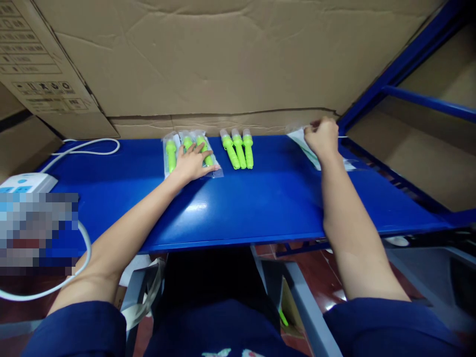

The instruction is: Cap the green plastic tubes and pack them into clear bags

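Note:
My left hand (pixel 193 162) lies with fingers spread over lime-green, torch-like sticks packed in clear plastic bags. The leftmost bagged stick (pixel 171 155) shows beside it; another bagged stick (pixel 203 145) is partly under my fingers. To the right, three unbagged lime-green sticks (pixel 238 151) with clear caps lie side by side. Over at the right, my right hand (pixel 323 139) is closed, fingertips pinched at the edge of a clear plastic bag (pixel 296 133). Below that hand, a pile of flat plastic bags (pixel 310 154) is partly hidden by the wrist.
Everything lies on a blue tabletop (pixel 238 208). Cardboard (pixel 230 64) walls the back, and a blue metal frame (pixel 394 64) rises at the right. At the left are a white power strip (pixel 31 182) and a white cable (pixel 92 148). A grey chair arm (pixel 303 302) is below.

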Demonstrator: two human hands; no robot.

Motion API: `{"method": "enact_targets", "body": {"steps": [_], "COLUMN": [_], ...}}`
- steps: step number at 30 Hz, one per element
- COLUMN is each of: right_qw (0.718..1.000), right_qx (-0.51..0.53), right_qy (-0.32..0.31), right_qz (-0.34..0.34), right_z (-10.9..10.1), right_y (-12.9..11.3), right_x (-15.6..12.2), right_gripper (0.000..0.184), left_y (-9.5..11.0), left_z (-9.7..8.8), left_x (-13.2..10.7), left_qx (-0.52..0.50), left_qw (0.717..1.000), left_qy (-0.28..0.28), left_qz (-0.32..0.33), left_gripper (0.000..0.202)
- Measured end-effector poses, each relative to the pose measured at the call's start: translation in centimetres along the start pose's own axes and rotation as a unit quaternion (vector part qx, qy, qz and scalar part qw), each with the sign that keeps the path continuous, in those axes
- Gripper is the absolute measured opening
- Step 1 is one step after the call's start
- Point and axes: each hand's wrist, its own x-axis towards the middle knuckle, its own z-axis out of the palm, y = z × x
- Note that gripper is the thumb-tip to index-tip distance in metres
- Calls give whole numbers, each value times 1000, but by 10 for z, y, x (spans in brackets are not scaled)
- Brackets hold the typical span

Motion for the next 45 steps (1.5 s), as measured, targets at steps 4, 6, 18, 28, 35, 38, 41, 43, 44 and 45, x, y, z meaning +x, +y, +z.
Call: {"method": "enact_targets", "body": {"steps": [4, 6, 18, 28, 35, 38, 41, 43, 44, 45], "right_qw": [994, 989, 984, 991, 970, 933, 882, 844, 831, 822], "right_qx": [-70, -89, -103, -111, 104, 235, 352, 414, 431, 441], "right_qy": [-38, -75, -109, -77, -140, -169, -199, -221, -233, -243], "right_qz": [70, 90, 96, -17, -172, -215, -242, -259, -263, -265], "right_z": [8, 15, 13, 0, 12, 20, 25, 25, 25, 24], "right_y": [21, 26, 19, -7, -23, -33, -51, -65, -72, -79], "right_x": [-2, -2, -4, -11, -6, -12, -29, -43, -51, -59], "right_gripper": [54, 62, 48, 45, 43, 33, 54, 71, 75, 77], "left_y": [-2, -4, -8, -7, -7, -8, -6, -3, -1, 1], "left_z": [-3, -5, -5, -5, -6, -5, -3, -2, -1, -1], "left_x": [0, 0, 1, 1, 0, 2, 6, 9, 11, 12], "left_qx": [-10, -12, -12, -11, -3, -23, -117, -233, -299, -364], "left_qw": [1000, 1000, 1000, 1000, 1000, 999, 991, 969, 951, 927], "left_qy": [-20, -24, -14, -19, -8, 24, 58, 68, 68, 68], "left_qz": [-8, -9, 1, -1, 8, 21, 29, 39, 49, 61], "left_gripper": [69, 69, 67, 70, 68, 67, 70, 76, 78, 80]}}
